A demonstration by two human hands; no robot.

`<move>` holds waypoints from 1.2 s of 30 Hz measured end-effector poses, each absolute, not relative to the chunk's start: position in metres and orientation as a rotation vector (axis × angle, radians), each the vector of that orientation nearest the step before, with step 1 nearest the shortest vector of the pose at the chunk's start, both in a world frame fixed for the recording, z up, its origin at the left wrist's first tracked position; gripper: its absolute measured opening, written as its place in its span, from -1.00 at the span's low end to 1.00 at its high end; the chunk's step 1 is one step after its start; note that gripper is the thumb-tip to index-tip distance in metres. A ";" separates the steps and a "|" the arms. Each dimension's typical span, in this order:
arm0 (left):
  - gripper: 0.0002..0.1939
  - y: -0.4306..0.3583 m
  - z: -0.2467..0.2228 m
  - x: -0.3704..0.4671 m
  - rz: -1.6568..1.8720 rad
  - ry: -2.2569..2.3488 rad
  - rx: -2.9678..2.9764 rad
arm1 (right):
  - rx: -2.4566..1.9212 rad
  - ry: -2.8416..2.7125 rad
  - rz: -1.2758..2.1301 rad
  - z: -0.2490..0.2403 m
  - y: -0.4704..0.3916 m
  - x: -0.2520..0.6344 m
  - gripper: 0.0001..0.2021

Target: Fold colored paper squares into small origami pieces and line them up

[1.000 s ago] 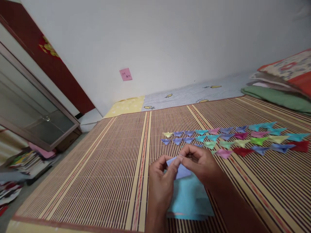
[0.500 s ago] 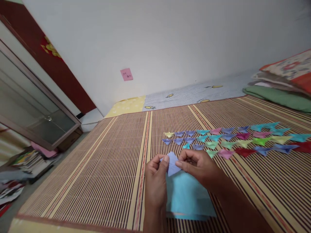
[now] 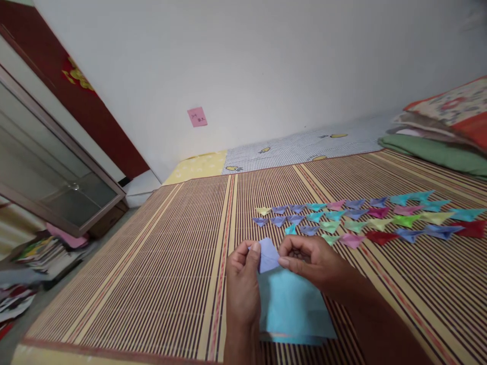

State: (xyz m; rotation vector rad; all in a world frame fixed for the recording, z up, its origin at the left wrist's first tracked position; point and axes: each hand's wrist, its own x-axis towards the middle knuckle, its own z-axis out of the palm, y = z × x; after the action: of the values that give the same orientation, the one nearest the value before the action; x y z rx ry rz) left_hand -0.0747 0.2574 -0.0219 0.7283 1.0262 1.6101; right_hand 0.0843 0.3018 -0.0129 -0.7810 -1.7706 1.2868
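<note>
A small folded piece of lavender paper [image 3: 268,255] is held up between both hands. My left hand [image 3: 244,274] pinches its left edge, thumb in front. On the other side, my right hand [image 3: 310,258] grips the right corner between thumb and fingertips. Just below the folded paper lies a stack of light blue paper sheets [image 3: 294,306], partly covered by my left hand and wrist. Beyond my hands, rows of small folded paper shapes [image 3: 335,215] in many colours sit on the striped mat [image 3: 178,263].
A patterned cloth [image 3: 281,151] runs along the white wall, with a pink note [image 3: 197,117] stuck above it. Folded bedding [image 3: 437,152] and a floral pillow [image 3: 452,109] lie at the right. To the left stand a glass-panelled door [image 3: 57,152] and piled books [image 3: 41,256].
The lavender paper has turned slightly in my fingers, and my right fingertips have moved a little outward to its right corner. The rest shifts slightly with the head.
</note>
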 end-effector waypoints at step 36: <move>-0.70 0.254 -0.016 -0.078 1.231 0.963 1.112 | -0.776 -1.767 1.008 -0.004 0.301 0.085 -0.86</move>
State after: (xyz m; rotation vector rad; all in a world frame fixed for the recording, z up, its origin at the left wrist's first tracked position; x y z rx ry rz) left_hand -0.0785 0.2535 -0.0155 1.1117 0.9632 1.2306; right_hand 0.0853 0.3006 -0.0041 -0.7763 -1.7667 1.0084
